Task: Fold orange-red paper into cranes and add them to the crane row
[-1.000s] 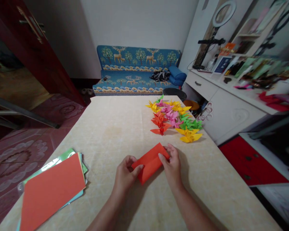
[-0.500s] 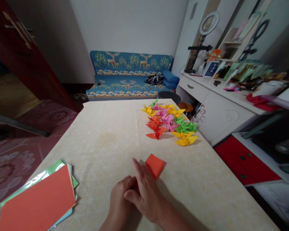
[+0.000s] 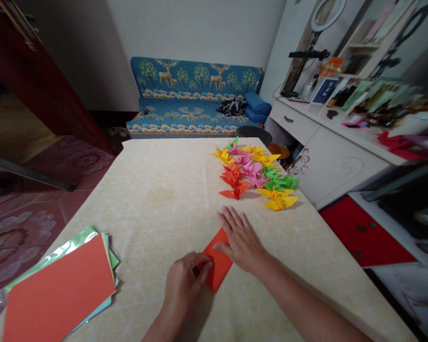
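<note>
A folded piece of orange-red paper (image 3: 217,270) lies slanted on the table in front of me. At its left edge my left hand (image 3: 185,278) pinches the paper between thumb and forefinger. My right hand (image 3: 240,240) rests flat across the paper's upper right part, fingers stretched forward and thumb out to the left over the sheet. Part of the paper is hidden under that hand. Beyond it stand several folded paper cranes, among them red ones (image 3: 233,183), yellow ones (image 3: 278,198), pink ones (image 3: 251,168) and green ones (image 3: 278,179).
A stack of coloured paper with an orange-red sheet (image 3: 62,289) on top lies at the table's left. The table (image 3: 157,199) has a pale patterned cover. Behind it is a blue sofa (image 3: 196,102); a white dresser (image 3: 338,156) with bottles stands right.
My right hand has moved forward and right, from beside my left hand onto the paper, and lies flat. More of the orange-red paper shows. The view has shifted slightly.
</note>
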Demonstrator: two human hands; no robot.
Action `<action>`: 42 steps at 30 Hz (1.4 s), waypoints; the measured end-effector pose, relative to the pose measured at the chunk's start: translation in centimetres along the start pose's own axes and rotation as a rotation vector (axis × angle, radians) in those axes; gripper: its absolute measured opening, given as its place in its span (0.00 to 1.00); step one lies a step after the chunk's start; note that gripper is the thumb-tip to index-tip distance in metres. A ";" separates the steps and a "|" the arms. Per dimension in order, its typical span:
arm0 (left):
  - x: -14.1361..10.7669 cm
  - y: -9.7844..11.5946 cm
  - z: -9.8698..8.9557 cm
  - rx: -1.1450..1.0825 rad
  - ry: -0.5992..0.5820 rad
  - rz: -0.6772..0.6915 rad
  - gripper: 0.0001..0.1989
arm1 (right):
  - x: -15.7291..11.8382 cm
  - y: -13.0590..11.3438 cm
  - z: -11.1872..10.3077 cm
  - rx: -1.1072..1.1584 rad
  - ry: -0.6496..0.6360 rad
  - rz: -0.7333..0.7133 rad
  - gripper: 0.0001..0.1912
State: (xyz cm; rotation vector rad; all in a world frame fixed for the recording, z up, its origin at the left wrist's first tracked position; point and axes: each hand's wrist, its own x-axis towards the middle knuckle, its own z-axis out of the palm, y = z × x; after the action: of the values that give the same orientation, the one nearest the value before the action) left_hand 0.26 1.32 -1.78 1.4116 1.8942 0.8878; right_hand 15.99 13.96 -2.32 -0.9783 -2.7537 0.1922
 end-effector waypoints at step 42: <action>0.4 0.1 -2.0 -1.131 0.311 0.032 0.18 | -1.4 -6.0 -2.8 1.554 0.348 0.533 0.09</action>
State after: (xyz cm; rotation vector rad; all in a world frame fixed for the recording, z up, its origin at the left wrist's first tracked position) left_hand -1.33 1.39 -0.51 0.6072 1.1318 1.8569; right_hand 14.09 8.62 1.30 -0.9479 -1.2100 1.6515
